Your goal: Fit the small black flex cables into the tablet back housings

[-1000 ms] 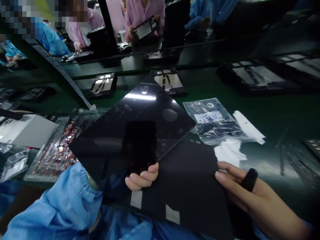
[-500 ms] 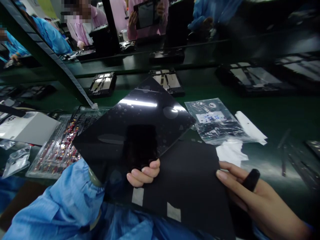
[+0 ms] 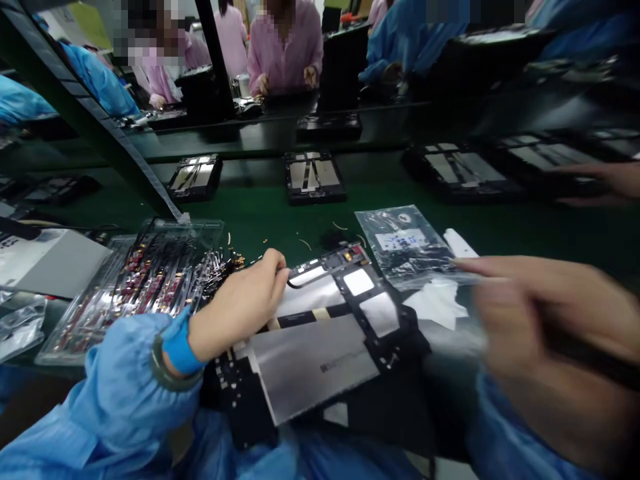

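Now the left hand [image 3: 240, 310] pins the open tablet back [image 3: 320, 333] at the counter's [image 3: 280, 220] near edge, fingers [image 3: 277, 267] pressed flat. The right hand [image 3: 540, 333] is blurred; I cannot tell its grip. Seating a part looks next, needing steadiness.

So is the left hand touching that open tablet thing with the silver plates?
Touching. The head view shows the left hand resting on the open tablet, fingertips pressed on its top edge.

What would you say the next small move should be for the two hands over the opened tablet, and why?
Probably bring the right hand down beside the left. The left hand presses its fingertips on the top edge of the opened tablet, by a thin black cable; the right is blurred and off the board, seemingly holding something dark and thin.
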Motion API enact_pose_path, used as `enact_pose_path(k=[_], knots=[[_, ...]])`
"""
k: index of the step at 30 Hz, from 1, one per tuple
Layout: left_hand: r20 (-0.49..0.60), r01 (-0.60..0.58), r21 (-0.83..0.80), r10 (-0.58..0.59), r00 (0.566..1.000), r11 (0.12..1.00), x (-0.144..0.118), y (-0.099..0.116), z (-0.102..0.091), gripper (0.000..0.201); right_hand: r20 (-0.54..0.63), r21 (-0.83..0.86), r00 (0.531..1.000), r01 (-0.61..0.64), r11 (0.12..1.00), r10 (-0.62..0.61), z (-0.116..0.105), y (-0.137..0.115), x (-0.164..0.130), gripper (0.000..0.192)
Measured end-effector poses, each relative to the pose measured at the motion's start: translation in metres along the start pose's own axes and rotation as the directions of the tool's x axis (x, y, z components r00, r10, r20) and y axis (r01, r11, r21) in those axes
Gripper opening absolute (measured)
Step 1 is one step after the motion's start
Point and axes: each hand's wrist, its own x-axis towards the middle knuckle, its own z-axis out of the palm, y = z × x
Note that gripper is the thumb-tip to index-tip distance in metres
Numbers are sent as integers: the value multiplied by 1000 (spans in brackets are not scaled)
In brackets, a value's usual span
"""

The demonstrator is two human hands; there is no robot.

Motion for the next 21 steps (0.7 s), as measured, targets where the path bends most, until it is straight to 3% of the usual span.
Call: enact_pose_path(k=[2,3,6,9,15,21], knots=[[-46,-14,148,21,999,989,-3,1,10,29,129,9,969,212,977,-211,20,-7,1,19],[-63,-41,211,55,997,977,-5,0,15,31,235,11,940,252,968,-248,30,-7,1,22],[-46,-193,369,226,973,909,-9,-9,24,41,416,-84,885,266,960,-209,53,-1,2,34],[19,-350,443,382,924,825,-10,-16,24,49,483,-142,854,292,946,-191,65,3,5,34],[40,-400,449,429,902,799,-8,-17,22,44,516,75,843,130,989,-150,75,-1,16,9],[68,-408,419,420,905,811,-7,-20,24,52,526,151,847,-9,989,-73,79,2,20,11]])
